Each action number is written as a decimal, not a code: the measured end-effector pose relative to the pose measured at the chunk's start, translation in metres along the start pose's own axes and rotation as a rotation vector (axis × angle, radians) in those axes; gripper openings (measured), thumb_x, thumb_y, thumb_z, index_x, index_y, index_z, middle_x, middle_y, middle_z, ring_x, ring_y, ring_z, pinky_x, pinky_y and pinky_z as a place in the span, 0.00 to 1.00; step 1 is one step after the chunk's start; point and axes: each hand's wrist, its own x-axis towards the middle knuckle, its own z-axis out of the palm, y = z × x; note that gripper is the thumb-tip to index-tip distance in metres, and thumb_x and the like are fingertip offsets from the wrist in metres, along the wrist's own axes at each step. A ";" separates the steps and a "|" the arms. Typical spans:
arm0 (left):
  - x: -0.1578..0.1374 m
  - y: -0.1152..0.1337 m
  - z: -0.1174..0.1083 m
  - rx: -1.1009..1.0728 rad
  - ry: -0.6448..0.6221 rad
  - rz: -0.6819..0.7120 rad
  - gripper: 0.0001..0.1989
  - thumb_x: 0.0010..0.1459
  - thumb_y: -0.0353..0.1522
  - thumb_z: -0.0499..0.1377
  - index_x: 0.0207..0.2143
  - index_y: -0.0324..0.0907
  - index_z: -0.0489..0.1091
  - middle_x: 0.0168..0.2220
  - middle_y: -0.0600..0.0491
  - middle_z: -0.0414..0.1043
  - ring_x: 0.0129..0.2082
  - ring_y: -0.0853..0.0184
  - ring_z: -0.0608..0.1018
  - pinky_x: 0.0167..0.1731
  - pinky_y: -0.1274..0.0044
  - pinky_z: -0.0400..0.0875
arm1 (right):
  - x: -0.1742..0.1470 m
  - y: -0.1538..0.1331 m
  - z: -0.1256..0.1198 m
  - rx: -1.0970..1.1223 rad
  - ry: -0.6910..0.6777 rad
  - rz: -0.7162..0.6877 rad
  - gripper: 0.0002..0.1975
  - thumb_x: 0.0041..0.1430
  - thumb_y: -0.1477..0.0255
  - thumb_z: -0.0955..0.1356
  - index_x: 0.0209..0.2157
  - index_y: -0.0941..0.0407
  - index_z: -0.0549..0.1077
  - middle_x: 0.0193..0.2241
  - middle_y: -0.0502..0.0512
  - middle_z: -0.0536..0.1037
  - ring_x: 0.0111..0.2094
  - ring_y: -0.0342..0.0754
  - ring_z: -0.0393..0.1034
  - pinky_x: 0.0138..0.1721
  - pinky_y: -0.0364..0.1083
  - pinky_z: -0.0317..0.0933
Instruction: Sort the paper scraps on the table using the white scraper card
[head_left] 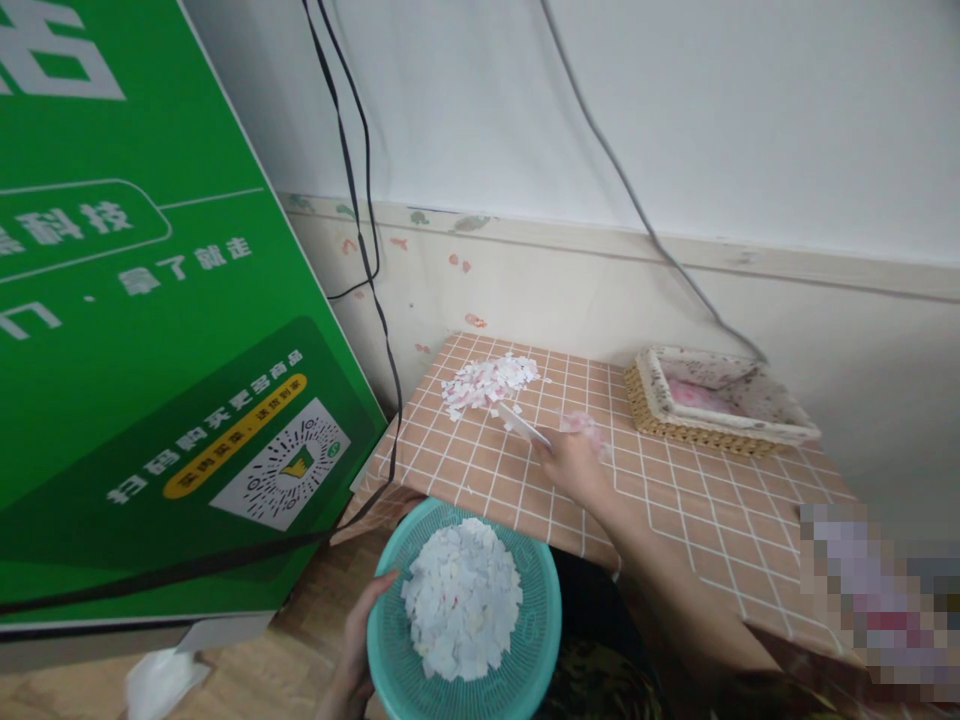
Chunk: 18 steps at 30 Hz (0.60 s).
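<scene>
My left hand grips the left rim of a teal plastic colander, fingers closed on its edge. A heap of white paper scraps lies in it. Over the table, my right hand is closed on a flat white strip, its kind unclear. The strip points up and left, its tip close to the near edge of a pile of small white and pale pink paper scraps. A pinkish patch lies just behind my right hand, partly hidden by it.
A brown checked tablecloth covers the table against the wall. At its back right stands a lined wicker basket with something pink inside. A green machine panel rises at left, with a black cable hanging beside it. A white bag lies on the floor.
</scene>
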 end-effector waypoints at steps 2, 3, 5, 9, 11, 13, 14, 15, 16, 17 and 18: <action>-0.005 0.005 0.001 0.035 0.034 0.001 0.07 0.46 0.31 0.63 0.27 0.35 0.78 0.27 0.47 0.81 0.31 0.55 0.80 0.36 0.67 0.74 | 0.002 0.000 -0.002 -0.021 0.035 0.015 0.13 0.60 0.71 0.59 0.31 0.55 0.74 0.22 0.55 0.76 0.24 0.46 0.68 0.24 0.43 0.48; -0.008 0.007 0.002 0.053 0.038 0.003 0.07 0.46 0.31 0.63 0.27 0.36 0.78 0.27 0.47 0.81 0.31 0.55 0.80 0.36 0.67 0.74 | 0.004 0.000 -0.002 -0.047 0.058 0.038 0.14 0.60 0.71 0.59 0.32 0.56 0.74 0.22 0.55 0.76 0.24 0.46 0.69 0.24 0.43 0.49; -0.011 0.010 0.003 0.078 0.065 0.019 0.05 0.45 0.30 0.63 0.25 0.37 0.77 0.26 0.48 0.81 0.29 0.57 0.80 0.34 0.68 0.75 | 0.007 0.000 -0.002 -0.106 0.078 0.084 0.14 0.59 0.72 0.59 0.33 0.56 0.75 0.22 0.57 0.76 0.24 0.47 0.69 0.24 0.43 0.49; -0.012 0.013 0.003 0.092 0.088 0.052 0.04 0.45 0.30 0.63 0.25 0.38 0.78 0.23 0.51 0.80 0.23 0.62 0.79 0.31 0.70 0.75 | 0.004 -0.004 0.000 -0.082 -0.006 0.015 0.14 0.58 0.74 0.59 0.35 0.56 0.76 0.24 0.58 0.78 0.25 0.47 0.70 0.24 0.43 0.51; -0.011 0.012 0.001 0.104 0.078 0.034 0.05 0.45 0.30 0.63 0.26 0.37 0.78 0.23 0.50 0.80 0.23 0.61 0.79 0.31 0.70 0.74 | 0.001 -0.005 0.000 -0.016 -0.046 -0.062 0.14 0.58 0.75 0.59 0.38 0.56 0.76 0.26 0.57 0.79 0.26 0.47 0.72 0.26 0.42 0.54; -0.010 0.012 0.000 0.113 0.057 0.022 0.07 0.45 0.31 0.63 0.27 0.37 0.78 0.24 0.49 0.80 0.24 0.60 0.79 0.32 0.70 0.74 | 0.002 -0.005 -0.001 0.033 -0.043 -0.087 0.15 0.60 0.73 0.59 0.41 0.55 0.75 0.27 0.57 0.79 0.27 0.47 0.72 0.27 0.42 0.56; -0.010 0.012 0.000 0.118 0.043 0.019 0.07 0.45 0.32 0.63 0.28 0.37 0.78 0.24 0.49 0.80 0.24 0.60 0.79 0.32 0.69 0.74 | 0.005 -0.005 -0.001 0.048 -0.031 -0.084 0.15 0.60 0.73 0.59 0.42 0.55 0.75 0.28 0.57 0.79 0.28 0.47 0.73 0.28 0.41 0.57; -0.010 0.013 0.000 0.124 0.029 0.016 0.07 0.46 0.32 0.63 0.28 0.37 0.78 0.24 0.49 0.80 0.24 0.60 0.79 0.32 0.69 0.74 | 0.009 -0.003 -0.001 0.061 -0.018 -0.081 0.16 0.61 0.73 0.59 0.43 0.55 0.75 0.30 0.57 0.80 0.29 0.47 0.73 0.29 0.41 0.58; -0.009 0.013 -0.001 0.130 0.016 0.012 0.07 0.46 0.32 0.63 0.28 0.37 0.78 0.23 0.49 0.80 0.24 0.60 0.79 0.32 0.69 0.74 | 0.014 -0.002 -0.001 0.071 -0.010 -0.079 0.16 0.60 0.73 0.60 0.44 0.54 0.75 0.31 0.57 0.80 0.31 0.47 0.74 0.30 0.41 0.59; -0.008 0.013 -0.001 0.137 0.005 0.007 0.07 0.46 0.32 0.63 0.28 0.37 0.77 0.23 0.50 0.79 0.23 0.60 0.78 0.31 0.69 0.74 | 0.020 -0.001 0.000 0.080 -0.011 -0.081 0.16 0.60 0.73 0.60 0.44 0.54 0.75 0.32 0.57 0.80 0.32 0.47 0.74 0.32 0.41 0.59; -0.006 0.013 -0.001 0.143 -0.007 0.001 0.07 0.46 0.33 0.63 0.27 0.37 0.77 0.22 0.49 0.79 0.22 0.60 0.78 0.30 0.69 0.73 | 0.024 -0.001 0.001 0.089 -0.021 -0.088 0.16 0.59 0.74 0.61 0.45 0.54 0.75 0.33 0.57 0.80 0.33 0.47 0.74 0.34 0.42 0.60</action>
